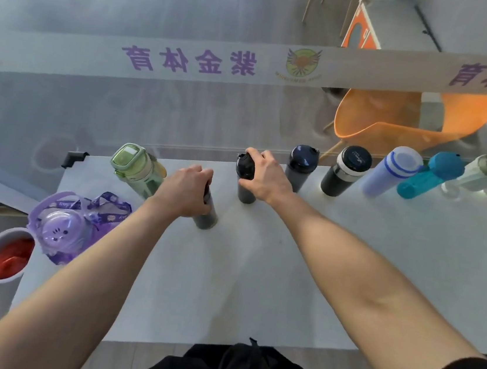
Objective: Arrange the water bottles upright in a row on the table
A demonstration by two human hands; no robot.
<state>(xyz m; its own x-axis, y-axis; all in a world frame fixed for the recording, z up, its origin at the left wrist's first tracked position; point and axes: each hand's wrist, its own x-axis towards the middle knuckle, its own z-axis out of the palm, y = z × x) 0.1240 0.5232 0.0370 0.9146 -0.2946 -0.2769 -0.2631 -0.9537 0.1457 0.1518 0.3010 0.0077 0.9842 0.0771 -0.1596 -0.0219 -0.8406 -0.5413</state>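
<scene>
Row of upright bottles along far edge of pale grey table point(255, 277). Right hand point(263, 176) clamped on dark grey flip-cap bottle point(245, 178), joining row. Left hand point(187, 191) clamped on slim dark bottle point(207, 218) (short of row). Green square-lidded bottle point(138, 168) and purple strapped bottle point(62, 228) left.

Along the far edge of your worktop point(255, 277) a row of bottles stands upright. Your right hand point(263, 176) is wrapped around the leftmost bottle point(246, 178) of that row; the next bottle point(301, 167) stands just to its right. Nearer to you and left of the row, your left hand point(187, 191) covers the top of another bottle point(206, 213). Further left stands a flip-lid bottle point(138, 168), and a strapped bottle point(68, 227) sits at the left edge, with a bin point(3, 256) beside it on the floor.
</scene>
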